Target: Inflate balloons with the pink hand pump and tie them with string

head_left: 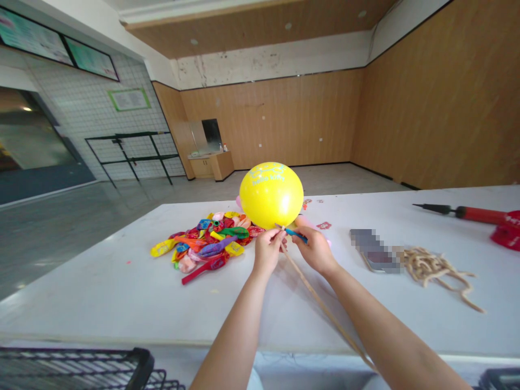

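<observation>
At white table (122, 292), yellow balloon (271, 197) lettered "hello kitty".

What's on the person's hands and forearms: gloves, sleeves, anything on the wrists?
Left hand and right hand are ungloved. The left forearm and right forearm show no sleeve, watch or bracelet.
</observation>
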Demonstrator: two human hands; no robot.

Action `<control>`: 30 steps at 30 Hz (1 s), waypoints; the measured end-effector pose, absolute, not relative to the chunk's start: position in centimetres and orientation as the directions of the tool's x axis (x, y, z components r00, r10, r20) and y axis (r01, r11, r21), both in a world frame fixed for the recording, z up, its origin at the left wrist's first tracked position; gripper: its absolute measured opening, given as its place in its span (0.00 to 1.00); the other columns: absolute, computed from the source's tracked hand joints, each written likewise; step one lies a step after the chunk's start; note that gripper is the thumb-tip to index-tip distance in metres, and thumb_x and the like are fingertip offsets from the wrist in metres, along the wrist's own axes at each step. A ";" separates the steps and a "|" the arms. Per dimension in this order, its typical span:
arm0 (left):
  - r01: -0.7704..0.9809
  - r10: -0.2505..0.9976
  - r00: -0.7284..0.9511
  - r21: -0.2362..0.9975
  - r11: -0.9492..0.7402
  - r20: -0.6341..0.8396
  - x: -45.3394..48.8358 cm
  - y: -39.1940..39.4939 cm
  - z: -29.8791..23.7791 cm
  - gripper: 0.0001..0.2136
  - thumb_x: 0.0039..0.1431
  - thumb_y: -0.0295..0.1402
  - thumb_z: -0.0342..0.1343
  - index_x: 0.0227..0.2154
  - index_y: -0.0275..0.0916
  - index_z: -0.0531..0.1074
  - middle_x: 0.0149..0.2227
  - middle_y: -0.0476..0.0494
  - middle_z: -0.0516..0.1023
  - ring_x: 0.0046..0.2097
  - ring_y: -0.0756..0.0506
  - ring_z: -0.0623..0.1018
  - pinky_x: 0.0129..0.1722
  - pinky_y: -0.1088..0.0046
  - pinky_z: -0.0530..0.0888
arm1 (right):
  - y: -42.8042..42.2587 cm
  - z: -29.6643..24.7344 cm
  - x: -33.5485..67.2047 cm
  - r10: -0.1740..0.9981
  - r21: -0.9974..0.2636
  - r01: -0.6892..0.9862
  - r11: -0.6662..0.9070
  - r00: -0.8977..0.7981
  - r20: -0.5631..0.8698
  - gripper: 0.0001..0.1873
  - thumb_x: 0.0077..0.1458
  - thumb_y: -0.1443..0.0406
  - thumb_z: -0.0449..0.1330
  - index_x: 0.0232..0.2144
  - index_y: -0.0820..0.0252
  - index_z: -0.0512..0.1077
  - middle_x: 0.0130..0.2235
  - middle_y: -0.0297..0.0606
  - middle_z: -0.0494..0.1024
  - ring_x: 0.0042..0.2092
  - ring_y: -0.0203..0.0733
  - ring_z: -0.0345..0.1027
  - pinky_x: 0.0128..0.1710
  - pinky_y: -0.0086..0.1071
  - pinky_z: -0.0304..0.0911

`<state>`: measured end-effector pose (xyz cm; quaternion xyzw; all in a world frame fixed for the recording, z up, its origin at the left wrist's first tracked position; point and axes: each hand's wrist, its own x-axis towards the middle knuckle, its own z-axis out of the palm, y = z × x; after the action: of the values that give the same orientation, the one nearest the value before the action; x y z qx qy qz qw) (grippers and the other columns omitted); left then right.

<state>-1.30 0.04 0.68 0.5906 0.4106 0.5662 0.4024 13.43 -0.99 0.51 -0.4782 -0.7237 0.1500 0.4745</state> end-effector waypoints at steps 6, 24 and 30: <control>0.228 0.876 -0.005 0.854 -0.468 0.482 -1.5 0.3 0.5 0.13 0.57 0.39 0.53 0.24 0.36 0.72 0.24 0.47 0.74 0.24 0.49 0.73 0.23 0.76 0.70 | -1.1 0.6 13.5 0.842 -0.673 0.581 0.457 -0.040 0.538 0.10 0.55 0.64 0.55 0.33 0.57 0.77 0.29 0.35 0.77 0.30 0.39 0.68 0.27 0.28 0.55; 0.310 0.819 -0.123 0.806 -0.505 0.561 -2.0 1.1 -0.8 0.11 0.59 0.33 0.49 0.24 0.37 0.70 0.25 0.47 0.73 0.26 0.49 0.72 0.26 0.76 0.69 | 0.3 1.9 18.2 0.870 -0.928 0.113 0.354 0.324 0.371 0.18 0.47 0.54 0.59 0.31 0.64 0.76 0.23 0.36 0.73 0.22 0.33 0.61 0.20 0.27 0.54; 0.420 0.774 -0.120 0.738 -0.528 0.622 -2.1 1.5 -1.6 0.09 0.57 0.32 0.53 0.23 0.38 0.71 0.27 0.45 0.73 0.32 0.47 0.73 0.32 0.72 0.71 | -0.4 0.6 16.6 0.915 -0.566 0.762 0.313 -0.082 0.395 0.07 0.45 0.65 0.59 0.19 0.58 0.75 0.21 0.38 0.75 0.23 0.37 0.65 0.20 0.28 0.49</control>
<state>-2.09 1.54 -1.56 0.6461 0.4620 0.5887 0.1501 16.65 -0.37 0.57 -0.5762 -0.7277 0.1070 0.3563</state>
